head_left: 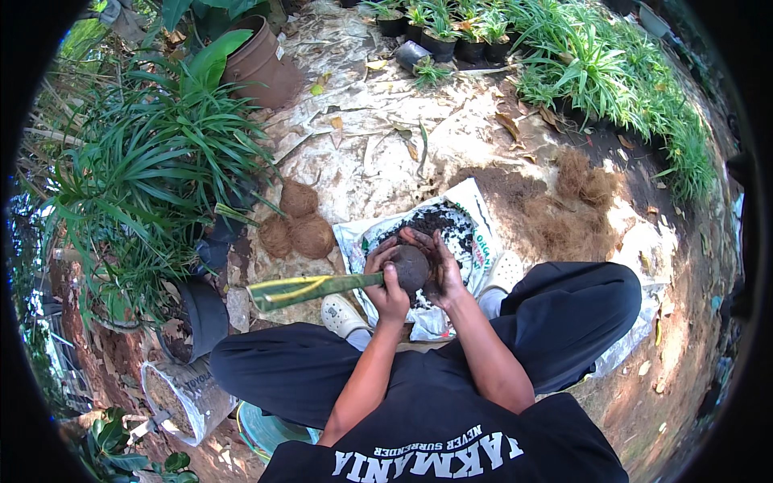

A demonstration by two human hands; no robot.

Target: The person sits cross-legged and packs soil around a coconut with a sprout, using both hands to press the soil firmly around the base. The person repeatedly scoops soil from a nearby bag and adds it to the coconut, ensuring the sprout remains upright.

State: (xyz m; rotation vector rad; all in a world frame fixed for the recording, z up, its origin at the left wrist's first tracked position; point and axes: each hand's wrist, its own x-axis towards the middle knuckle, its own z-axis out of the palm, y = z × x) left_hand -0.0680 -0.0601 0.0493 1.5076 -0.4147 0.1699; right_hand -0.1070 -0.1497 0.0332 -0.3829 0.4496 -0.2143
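Between my hands, above a white plastic sack (349, 239) spread on the ground, is a round ball of dark soil (411, 270). A thick green leaf with a yellow stripe (310, 288) reaches out from the ball to the left. My left hand (386, 290) is closed on the ball's left side, its thumb pressed on top by the leaf's base. Cupped along the far and right side is my right hand (444, 272), with soil-stained fingers curved around it. Loose dark soil (439, 219) lies on the sack under and beyond my hands. The ball's underside is hidden.
Three brown fibre-covered balls (312, 237) sit left of the sack. Loose brown fibre (576, 201) is heaped to the right. Leafy plants (153, 169) crowd the left, and small potted plants (439, 40) line the far side. My clog-shod feet (345, 314) flank the sack.
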